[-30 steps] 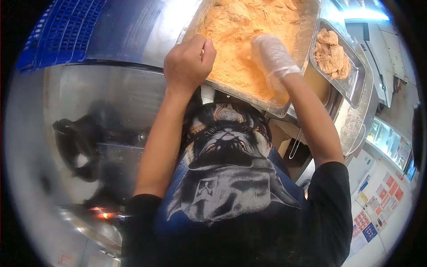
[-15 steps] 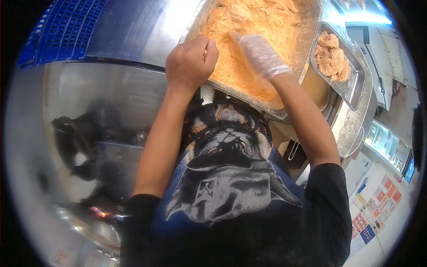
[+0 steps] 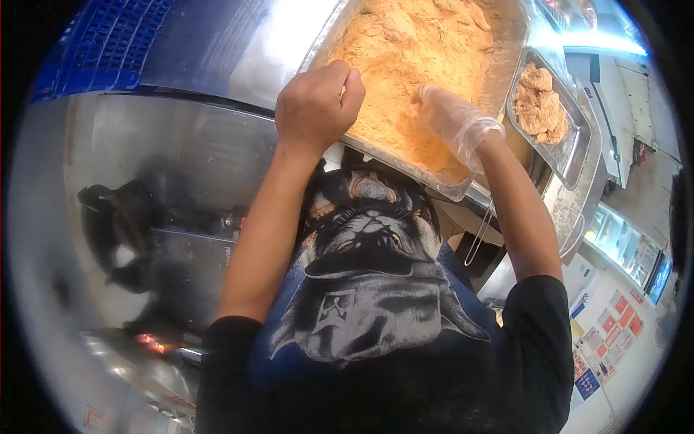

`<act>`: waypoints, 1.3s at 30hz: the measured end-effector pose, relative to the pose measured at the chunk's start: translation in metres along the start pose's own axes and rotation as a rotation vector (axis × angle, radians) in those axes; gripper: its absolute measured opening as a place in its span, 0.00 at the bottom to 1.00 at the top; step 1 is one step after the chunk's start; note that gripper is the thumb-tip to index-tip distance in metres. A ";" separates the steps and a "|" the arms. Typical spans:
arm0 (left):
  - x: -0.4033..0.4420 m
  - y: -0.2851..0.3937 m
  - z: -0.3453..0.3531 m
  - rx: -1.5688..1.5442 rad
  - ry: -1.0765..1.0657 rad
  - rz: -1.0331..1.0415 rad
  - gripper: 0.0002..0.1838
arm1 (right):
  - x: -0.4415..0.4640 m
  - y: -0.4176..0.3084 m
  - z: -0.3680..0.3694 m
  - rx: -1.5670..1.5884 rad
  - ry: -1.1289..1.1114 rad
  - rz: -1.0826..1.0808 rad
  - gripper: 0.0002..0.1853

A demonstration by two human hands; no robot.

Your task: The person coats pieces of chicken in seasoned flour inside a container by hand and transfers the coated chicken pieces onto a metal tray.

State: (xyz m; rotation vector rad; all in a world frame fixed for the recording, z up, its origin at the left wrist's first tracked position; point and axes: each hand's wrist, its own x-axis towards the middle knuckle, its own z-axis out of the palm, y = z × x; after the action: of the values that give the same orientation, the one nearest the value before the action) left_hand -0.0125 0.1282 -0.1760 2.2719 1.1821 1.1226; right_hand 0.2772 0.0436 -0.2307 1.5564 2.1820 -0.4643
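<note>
Orange flour (image 3: 405, 61) in pan (image 3: 510, 54), rim partly behind clenched left hand (image 3: 318, 105), right hand (image 3: 452, 121) unclear in grip, tray (image 3: 575, 150) beside.

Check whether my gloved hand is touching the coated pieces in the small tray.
Apart. The head view shows the rim of the small tray between the right hand and the coated pieces.

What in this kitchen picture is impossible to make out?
All in the head view:
- Inside the left hand: hidden by its own curled fingers.
- Fingertips of the right hand: blurred, inside a cloudy glove.
- Far end of the big pan: cut off by the top edge.
- Words on the wall papers: too small.
- Rest of the blue basket: cut off by the picture's edge.
</note>
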 end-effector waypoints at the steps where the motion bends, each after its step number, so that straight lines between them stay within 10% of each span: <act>1: 0.000 0.000 -0.001 -0.002 -0.002 -0.004 0.13 | 0.003 -0.006 -0.005 0.134 -0.032 0.060 0.13; 5: 0.000 0.000 0.000 -0.006 -0.012 -0.012 0.13 | 0.015 -0.037 -0.046 0.665 -0.157 0.310 0.19; 15: 0.001 -0.004 0.001 0.011 0.024 0.021 0.14 | 0.026 -0.040 -0.070 0.691 -0.324 0.375 0.20; 17: 0.001 -0.004 0.001 -0.001 0.025 0.023 0.14 | 0.028 -0.063 -0.065 1.554 0.133 0.858 0.16; 18: 0.001 -0.005 0.001 -0.008 0.029 0.030 0.14 | 0.026 -0.062 -0.069 1.554 0.130 0.866 0.16; 20: 0.003 -0.005 0.000 -0.016 0.021 0.028 0.13 | 0.024 -0.062 -0.098 0.541 -0.129 0.310 0.14; 27: 0.004 -0.002 -0.004 -0.049 0.009 0.013 0.12 | 0.029 -0.045 -0.041 0.146 -0.155 0.136 0.11; 29: 0.005 0.000 -0.004 -0.055 0.011 0.004 0.12 | 0.025 -0.060 -0.077 1.428 -0.091 0.901 0.10; 33: 0.005 -0.006 -0.001 -0.044 0.027 0.025 0.12 | 0.036 -0.038 -0.034 1.290 -0.336 0.693 0.20; 35: 0.005 -0.006 -0.002 -0.044 0.018 0.020 0.12 | 0.038 -0.049 -0.061 1.621 -0.102 0.685 0.21; 39: 0.006 -0.003 -0.003 -0.079 0.026 0.022 0.11 | 0.058 -0.062 -0.063 1.481 -0.082 0.849 0.10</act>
State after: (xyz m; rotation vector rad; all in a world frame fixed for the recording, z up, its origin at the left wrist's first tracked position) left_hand -0.0143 0.1346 -0.1729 2.2226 1.1056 1.1884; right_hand 0.1933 0.1019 -0.2051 2.7322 0.6514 -1.9468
